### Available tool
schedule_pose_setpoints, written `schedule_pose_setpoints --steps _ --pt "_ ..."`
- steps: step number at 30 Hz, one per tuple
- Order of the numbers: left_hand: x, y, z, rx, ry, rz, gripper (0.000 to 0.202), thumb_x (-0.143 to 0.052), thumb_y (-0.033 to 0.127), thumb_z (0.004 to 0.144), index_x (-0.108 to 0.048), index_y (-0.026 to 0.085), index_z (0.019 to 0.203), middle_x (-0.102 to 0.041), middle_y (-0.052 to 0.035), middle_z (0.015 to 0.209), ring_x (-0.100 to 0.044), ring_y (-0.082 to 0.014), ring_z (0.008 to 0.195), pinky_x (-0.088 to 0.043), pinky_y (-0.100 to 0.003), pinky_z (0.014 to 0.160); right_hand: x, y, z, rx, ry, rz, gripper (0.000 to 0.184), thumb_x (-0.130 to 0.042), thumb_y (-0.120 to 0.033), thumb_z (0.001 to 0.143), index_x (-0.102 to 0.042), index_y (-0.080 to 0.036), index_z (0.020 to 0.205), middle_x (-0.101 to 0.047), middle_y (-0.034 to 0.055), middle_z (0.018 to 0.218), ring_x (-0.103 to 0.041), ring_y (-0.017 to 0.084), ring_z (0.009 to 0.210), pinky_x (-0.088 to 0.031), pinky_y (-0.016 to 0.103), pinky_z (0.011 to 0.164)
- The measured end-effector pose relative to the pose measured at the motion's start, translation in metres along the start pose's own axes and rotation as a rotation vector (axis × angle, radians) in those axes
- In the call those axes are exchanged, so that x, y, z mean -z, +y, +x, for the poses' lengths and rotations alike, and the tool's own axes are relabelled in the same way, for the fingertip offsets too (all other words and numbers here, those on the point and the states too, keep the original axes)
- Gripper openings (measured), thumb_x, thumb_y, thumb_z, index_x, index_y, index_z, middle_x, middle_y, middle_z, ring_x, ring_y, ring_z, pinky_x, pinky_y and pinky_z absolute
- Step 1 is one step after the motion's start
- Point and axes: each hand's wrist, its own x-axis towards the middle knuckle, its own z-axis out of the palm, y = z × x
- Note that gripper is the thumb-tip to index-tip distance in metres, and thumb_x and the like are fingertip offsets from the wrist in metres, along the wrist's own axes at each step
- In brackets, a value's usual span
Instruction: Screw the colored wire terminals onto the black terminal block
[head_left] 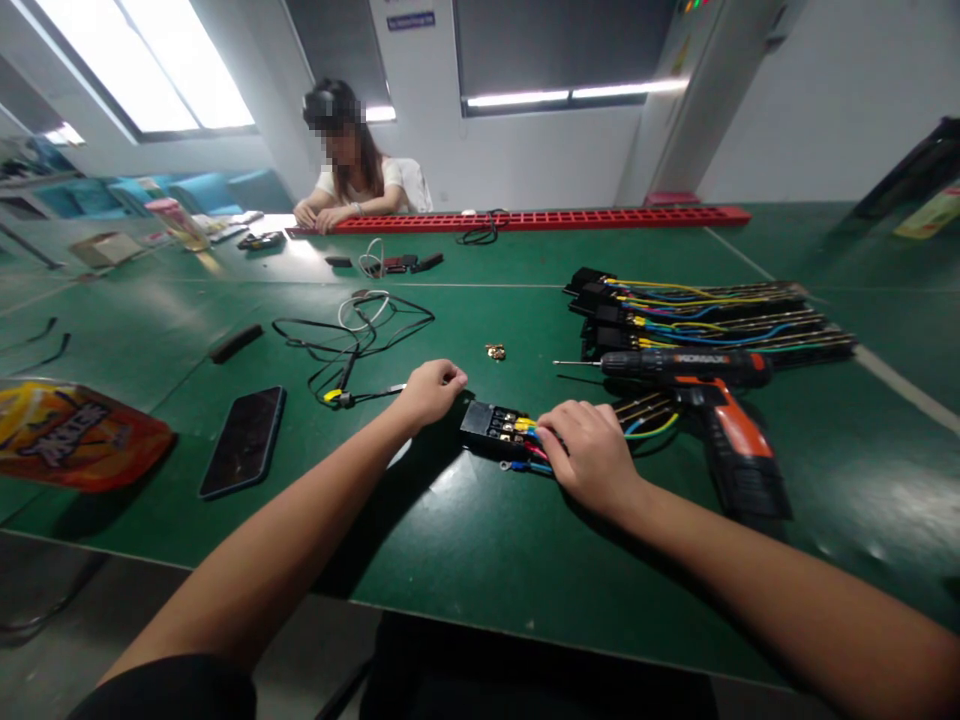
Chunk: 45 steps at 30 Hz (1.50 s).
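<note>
A black terminal block (pixel 486 424) with metal contacts lies on the green table in front of me. My right hand (pixel 589 452) is closed on the coloured wires at its right side, where yellow-sleeved lugs (pixel 526 425) meet the contacts. A blue-sleeved ring lug (pixel 516 466) sticks out loose below the block. Just beyond the block's left end, my left hand (pixel 435 392) hovers with its fingers pinched together; anything between them is too small to see. A little pile of brass-coloured screws (pixel 495 352) lies farther back.
A cordless screwdriver (pixel 690 370) lies right of my hands, before several wired black assemblies (pixel 705 315). On the left are a phone (pixel 244 440), an orange snack bag (pixel 79 435) and tangled black cable (pixel 352 345). Across the table, a person (pixel 356 170) sits behind a red rail (pixel 540 218).
</note>
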Motion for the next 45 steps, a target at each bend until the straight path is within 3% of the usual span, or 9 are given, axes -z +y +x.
schedule_pose_setpoints --steps 2,5,8,11,18,27,33,45 --pt "-0.005 0.002 -0.008 0.019 0.001 -0.172 0.025 -0.059 0.040 0.089 -0.067 0.017 0.084 -0.071 -0.0077 0.082 -0.064 -0.0170 0.068 -0.048 -0.027 0.062 -0.001 0.000 0.000 0.002 0.006 -0.001 0.019 -0.054 -0.027 0.098 -0.066 -0.018 0.087 -0.063 0.0033 0.085 -0.048 0.016 0.082 -0.023 0.032 0.077" --pt "-0.019 0.003 -0.022 0.029 0.045 -0.363 0.033 -0.050 0.045 0.093 -0.064 0.016 0.096 -0.073 -0.0107 0.097 -0.065 -0.0147 0.073 -0.048 -0.025 0.062 -0.001 0.000 0.000 -0.002 0.011 0.001 0.018 -0.054 -0.027 0.098 -0.066 -0.018 0.087 -0.063 0.0029 0.084 -0.048 0.016 0.081 -0.023 0.032 0.076" --pt "-0.031 0.002 -0.031 0.055 0.172 -0.687 0.032 -0.064 0.046 0.085 -0.064 0.015 0.092 -0.072 -0.0077 0.091 -0.060 -0.0117 0.070 -0.045 -0.022 0.063 -0.001 0.000 0.000 -0.010 0.004 0.004 0.017 -0.055 -0.027 0.098 -0.066 -0.019 0.088 -0.063 0.0028 0.085 -0.049 0.016 0.082 -0.024 0.033 0.076" --pt "-0.038 0.001 -0.034 0.063 0.201 -0.778 0.029 -0.069 0.043 0.082 -0.064 0.016 0.090 -0.072 -0.0057 0.089 -0.059 -0.0111 0.071 -0.043 -0.021 0.062 -0.001 0.000 0.000 -0.014 0.005 0.006 0.017 -0.054 -0.027 0.098 -0.066 -0.019 0.089 -0.063 0.0027 0.086 -0.049 0.016 0.082 -0.025 0.032 0.076" --pt "-0.038 0.003 -0.036 0.033 0.255 -0.770 0.019 -0.064 0.036 0.089 -0.063 0.018 0.094 -0.070 -0.0032 0.088 -0.059 -0.0114 0.071 -0.042 -0.022 0.061 -0.003 0.003 -0.001 0.002 0.013 0.006 0.018 -0.053 -0.028 0.098 -0.066 -0.019 0.089 -0.064 0.0023 0.087 -0.050 0.016 0.083 -0.025 0.032 0.077" --pt "-0.032 0.008 -0.043 -0.177 0.313 -0.606 0.014 -0.069 0.031 0.085 -0.069 0.017 0.089 -0.064 0.0008 0.076 -0.059 -0.0120 0.072 -0.044 -0.024 0.066 -0.003 0.004 -0.002 0.024 0.048 0.002 0.018 -0.054 -0.028 0.097 -0.068 -0.019 0.089 -0.065 0.0023 0.088 -0.050 0.016 0.083 -0.026 0.032 0.077" --pt "-0.032 0.004 -0.044 -0.196 0.323 -0.499 0.022 -0.064 0.031 0.090 -0.077 0.019 0.102 -0.071 -0.0026 0.085 -0.063 -0.0151 0.079 -0.048 -0.026 0.071 -0.003 0.005 -0.002 0.006 0.017 0.005 0.020 -0.053 -0.028 0.098 -0.068 -0.019 0.090 -0.066 0.0027 0.088 -0.048 0.015 0.082 -0.025 0.032 0.077" --pt "-0.034 0.012 -0.047 -0.229 0.323 -0.491 0.019 -0.067 0.034 0.089 -0.071 0.018 0.099 -0.063 -0.0007 0.080 -0.056 -0.0113 0.071 -0.047 -0.022 0.063 -0.002 0.006 -0.002 -0.006 -0.014 -0.002 0.021 -0.053 -0.029 0.098 -0.070 -0.019 0.091 -0.066 0.0037 0.090 -0.047 0.015 0.083 -0.023 0.032 0.077"
